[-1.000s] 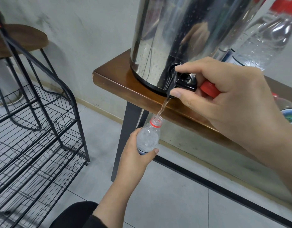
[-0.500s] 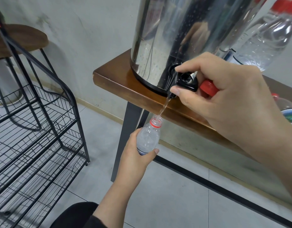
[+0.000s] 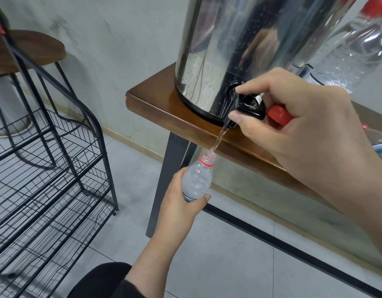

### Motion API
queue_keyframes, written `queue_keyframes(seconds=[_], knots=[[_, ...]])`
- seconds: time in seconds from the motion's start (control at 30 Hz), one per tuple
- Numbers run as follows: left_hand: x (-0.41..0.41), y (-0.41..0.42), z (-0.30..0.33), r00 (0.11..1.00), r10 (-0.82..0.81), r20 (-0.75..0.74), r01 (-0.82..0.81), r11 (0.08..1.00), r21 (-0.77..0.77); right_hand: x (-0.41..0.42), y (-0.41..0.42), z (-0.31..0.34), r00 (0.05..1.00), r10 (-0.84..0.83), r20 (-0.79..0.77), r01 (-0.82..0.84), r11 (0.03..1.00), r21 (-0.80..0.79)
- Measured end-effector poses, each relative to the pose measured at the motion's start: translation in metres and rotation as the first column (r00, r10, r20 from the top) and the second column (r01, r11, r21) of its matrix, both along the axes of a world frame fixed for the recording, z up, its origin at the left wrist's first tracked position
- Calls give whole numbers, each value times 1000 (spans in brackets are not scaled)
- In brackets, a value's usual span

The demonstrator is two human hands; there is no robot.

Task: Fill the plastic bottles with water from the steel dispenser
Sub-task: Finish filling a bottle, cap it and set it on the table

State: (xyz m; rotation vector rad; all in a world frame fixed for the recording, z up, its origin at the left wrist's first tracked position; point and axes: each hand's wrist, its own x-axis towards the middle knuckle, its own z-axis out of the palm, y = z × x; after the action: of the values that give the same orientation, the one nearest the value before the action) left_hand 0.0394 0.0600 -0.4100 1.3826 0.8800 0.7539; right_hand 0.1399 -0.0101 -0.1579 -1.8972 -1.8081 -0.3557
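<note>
The right hand has its grip closed on the black plastic tap lever of the tall polished steel dispenser, forefinger hooked over the top and thumb pressed beneath, with a red screw cap tucked into the palm behind the lever. Below, the left hand wraps its grip round the lower body of a small clear plastic bottle with a red neck ring, thumb across the front, holding it upright and off the floor just under the edge of the brown wooden worktop. A thin stream of water falls from the spout into the open neck.

The step in hand looks to be filling this bottle; how high the water stands inside is hard to read. The next move probably calls for keeping the mouth under the stream, then letting the lever go before it overflows and screwing the cap back on.

A large clear plastic bottle with a red cap stands on the worktop beside the dispenser. A black wire shelf rack stands on the tiled floor to the left.
</note>
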Motion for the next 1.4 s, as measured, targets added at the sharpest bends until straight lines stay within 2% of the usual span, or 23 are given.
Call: queue_keyframes(seconds=[1.4], knots=[[1, 0, 4, 1000, -10, -11, 10, 1000, 0, -3, -2, 2, 1000, 3, -7, -3, 1000, -15]])
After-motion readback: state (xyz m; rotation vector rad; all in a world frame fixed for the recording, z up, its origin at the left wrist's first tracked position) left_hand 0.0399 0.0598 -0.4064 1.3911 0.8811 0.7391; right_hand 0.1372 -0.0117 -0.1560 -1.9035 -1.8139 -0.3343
